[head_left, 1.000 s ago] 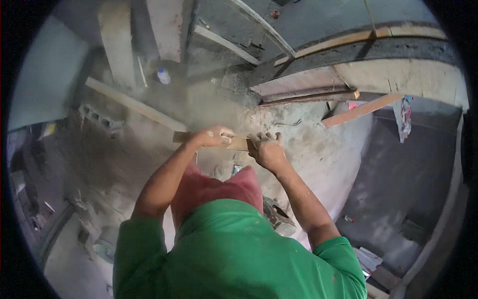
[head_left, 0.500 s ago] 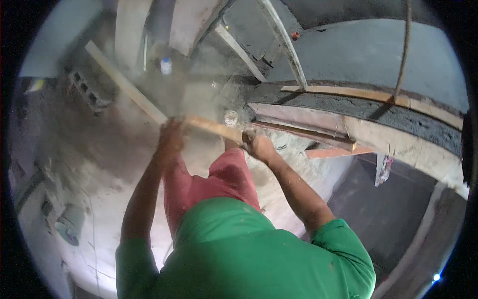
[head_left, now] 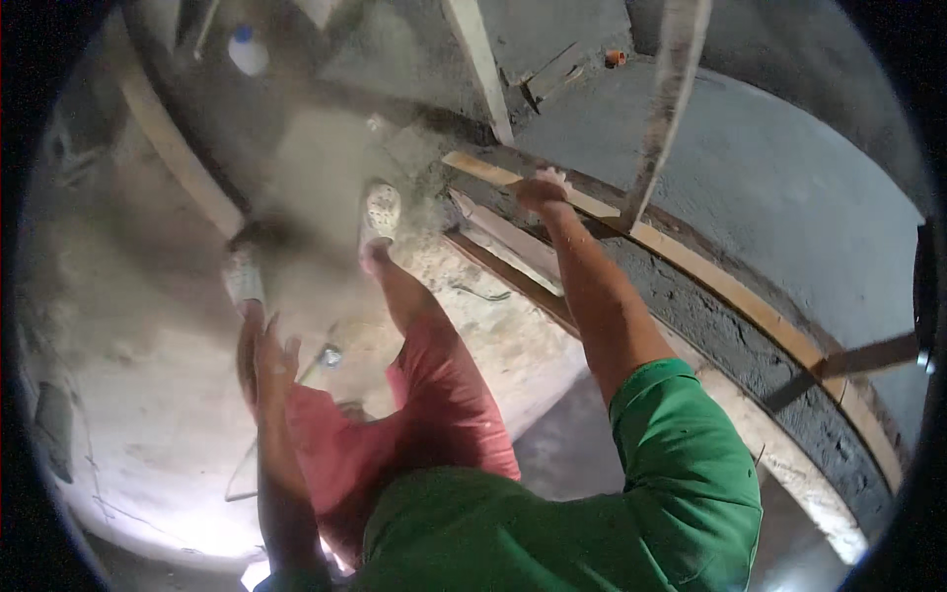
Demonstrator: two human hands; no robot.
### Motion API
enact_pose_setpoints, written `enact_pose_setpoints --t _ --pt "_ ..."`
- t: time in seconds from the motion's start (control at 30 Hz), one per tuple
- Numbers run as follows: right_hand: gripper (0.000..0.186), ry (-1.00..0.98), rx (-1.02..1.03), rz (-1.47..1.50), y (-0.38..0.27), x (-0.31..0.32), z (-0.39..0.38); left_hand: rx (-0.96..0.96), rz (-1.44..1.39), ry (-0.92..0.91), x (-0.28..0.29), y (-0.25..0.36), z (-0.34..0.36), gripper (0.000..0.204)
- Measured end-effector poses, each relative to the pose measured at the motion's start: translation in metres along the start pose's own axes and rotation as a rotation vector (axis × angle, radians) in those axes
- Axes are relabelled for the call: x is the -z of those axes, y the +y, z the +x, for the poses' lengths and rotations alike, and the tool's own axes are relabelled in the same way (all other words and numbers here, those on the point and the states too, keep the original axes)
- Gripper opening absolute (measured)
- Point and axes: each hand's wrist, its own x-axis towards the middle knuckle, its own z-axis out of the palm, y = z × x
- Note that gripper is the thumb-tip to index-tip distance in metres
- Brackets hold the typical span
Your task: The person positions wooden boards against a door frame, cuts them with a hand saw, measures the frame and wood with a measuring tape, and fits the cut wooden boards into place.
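My right hand [head_left: 546, 189] is closed over a narrow wooden strip [head_left: 725, 281] that runs along the top of the low wall. My left hand [head_left: 278, 355] hangs beside my left thigh, its fingers apart and holding nothing. A long wooden plank [head_left: 176, 148] slants at the far left, its near end close to my left shoe [head_left: 243, 276]. Between my legs lies an object with a shiny grey end [head_left: 329, 355] and a pale stick-like part; its kind is unclear.
The low wall carries wet grey mortar [head_left: 705, 340] along its top. An upright wooden prop [head_left: 671, 113] stands against the strip, and another prop [head_left: 478, 64] rises farther back. A white jug with a blue cap [head_left: 248, 54] sits at the far left. A loose board [head_left: 518, 286] lies beside the wall.
Both hands have let go of the plank, which now slants at the left. My right hand has moved forward onto the strip; my left has dropped beside my leg. The view has shifted.
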Motion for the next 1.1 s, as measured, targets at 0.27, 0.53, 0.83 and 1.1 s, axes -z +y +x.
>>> enact_pose_setpoints --t 0.27,0.53,0.83,1.1 --pt "0.049 -0.348 -0.007 0.003 0.014 -0.003 0.084 0.004 -0.208 -0.089 -0.1 0.026 0.078 0.062" --pt "0.049 -0.438 0.029 -0.192 0.047 -0.057 0.132 0.091 -0.505 -0.095 -0.098 0.045 0.109 0.052" --pt "0.047 -0.535 0.33 -0.454 0.052 -0.11 0.167 0.143 -0.552 -0.142 -0.118 0.048 0.121 0.053" --pt "0.05 -0.535 0.401 -0.411 0.071 -0.136 0.186 0.184 -0.519 -0.156 -0.123 0.052 0.128 0.054"
